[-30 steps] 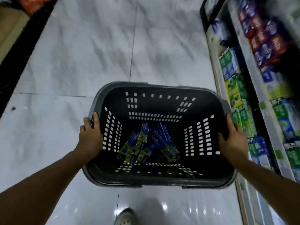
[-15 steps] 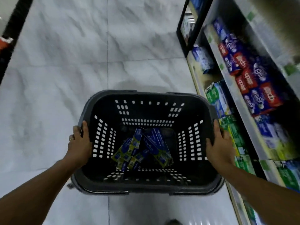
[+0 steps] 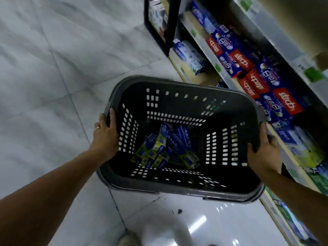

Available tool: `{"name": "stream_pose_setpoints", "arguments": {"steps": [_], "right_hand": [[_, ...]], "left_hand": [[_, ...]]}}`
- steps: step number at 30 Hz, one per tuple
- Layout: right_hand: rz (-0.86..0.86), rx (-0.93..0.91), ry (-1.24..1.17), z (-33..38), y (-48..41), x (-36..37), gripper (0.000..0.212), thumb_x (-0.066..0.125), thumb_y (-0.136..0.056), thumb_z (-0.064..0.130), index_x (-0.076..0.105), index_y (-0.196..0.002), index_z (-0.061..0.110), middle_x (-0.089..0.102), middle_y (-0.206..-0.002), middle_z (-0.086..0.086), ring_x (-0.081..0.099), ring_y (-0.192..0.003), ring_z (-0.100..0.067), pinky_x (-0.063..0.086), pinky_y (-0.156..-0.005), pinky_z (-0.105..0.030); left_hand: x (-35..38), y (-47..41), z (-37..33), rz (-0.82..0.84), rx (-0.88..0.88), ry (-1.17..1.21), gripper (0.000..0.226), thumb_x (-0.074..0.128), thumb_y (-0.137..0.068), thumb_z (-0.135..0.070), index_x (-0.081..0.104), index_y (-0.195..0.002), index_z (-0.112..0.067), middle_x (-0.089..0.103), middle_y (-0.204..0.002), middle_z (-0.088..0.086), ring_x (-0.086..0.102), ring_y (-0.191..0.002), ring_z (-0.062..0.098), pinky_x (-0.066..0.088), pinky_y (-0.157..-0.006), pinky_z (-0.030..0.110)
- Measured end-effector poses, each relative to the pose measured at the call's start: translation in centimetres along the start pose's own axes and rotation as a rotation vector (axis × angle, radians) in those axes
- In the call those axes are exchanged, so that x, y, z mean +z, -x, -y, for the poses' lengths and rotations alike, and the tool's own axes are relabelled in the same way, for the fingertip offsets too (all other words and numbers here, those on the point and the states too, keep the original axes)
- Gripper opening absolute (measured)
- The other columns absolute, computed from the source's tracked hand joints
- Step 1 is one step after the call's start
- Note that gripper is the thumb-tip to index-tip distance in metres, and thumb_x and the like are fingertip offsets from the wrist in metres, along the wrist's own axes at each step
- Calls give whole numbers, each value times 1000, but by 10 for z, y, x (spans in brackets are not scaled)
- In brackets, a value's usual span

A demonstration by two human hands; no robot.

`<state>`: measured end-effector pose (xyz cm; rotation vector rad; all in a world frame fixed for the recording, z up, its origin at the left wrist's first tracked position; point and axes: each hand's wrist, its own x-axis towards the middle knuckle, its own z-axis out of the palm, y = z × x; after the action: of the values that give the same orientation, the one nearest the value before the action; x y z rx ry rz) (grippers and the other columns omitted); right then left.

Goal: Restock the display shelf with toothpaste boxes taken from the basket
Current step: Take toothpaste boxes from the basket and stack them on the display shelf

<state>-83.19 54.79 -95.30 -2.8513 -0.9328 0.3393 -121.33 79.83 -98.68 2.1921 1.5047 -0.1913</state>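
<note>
Holds a dark grey plastic basket (image 3: 177,189) in the air above the pale, marble-patterned floor tiles (image 3: 53,86), one hand on each short side. Grips the rim at the basket's left edge with the left hand (image 3: 104,137), thumb laid over the rim onto the inner wall, the other fingers curled round the outside, a ring (image 3: 97,128) on one of them. Grips the rim at the basket's right edge with the right hand (image 3: 264,153) in like manner, thumb up along the rim, fingers wrapped round the outer lip. Carries a loose heap of toothpaste boxes (image 3: 168,148), blue with yellow-green ends, on the basket's bottom, lying crosswise over one another around the middle and toward the left wall; cannot count them surely. Faces a display shelf (image 3: 204,49) along the right, close beside the basket's far right corner; cannot tell whether touching. Shows red-and-blue cartons (image 3: 248,68) packed on the shelf's middle tier, light blue and white cartons (image 3: 190,57) on the tier beneath near its far end, and green-and-white packs (image 3: 307,153) lower down by the right hand, blurred. Shows the toe of a shoe (image 3: 127,237) on the tiles below the basket's near edge.
</note>
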Motion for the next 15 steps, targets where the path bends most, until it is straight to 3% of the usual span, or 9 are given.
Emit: {"name": "stream_pose_setpoints", "arguments": {"steps": [8,11,15], "right_hand": [[-29,213,-29,9,-3,-1,85,58,-94,25,1,-156,37,40,-134,-24,49,-115,-49,49,-89,-58],[-56,305,-75,13,-4,3,86,58,-92,23,1,-156,39,40,-133,-24,43,-120,-49,46,-89,-56],[-71,362,-93,21,-17,4,87,57,-93,24,-2,-155,40,38,-131,-18,43,-118,-45,51,-77,-52]], "left_hand": [[-24,-100,-34,82,149,-57,105,66,-90,-21,-17,-155,-21,-2,-159,26,20,-137,54,28,-113,61],[-35,-137,-49,112,195,-56,98,60,-93,-26,-15,-155,-22,-3,-159,25,21,-137,54,29,-113,62],[-46,-177,-65,116,247,-99,93,56,-95,-26,-13,-156,-20,-4,-160,25,23,-135,55,32,-110,63]]}}
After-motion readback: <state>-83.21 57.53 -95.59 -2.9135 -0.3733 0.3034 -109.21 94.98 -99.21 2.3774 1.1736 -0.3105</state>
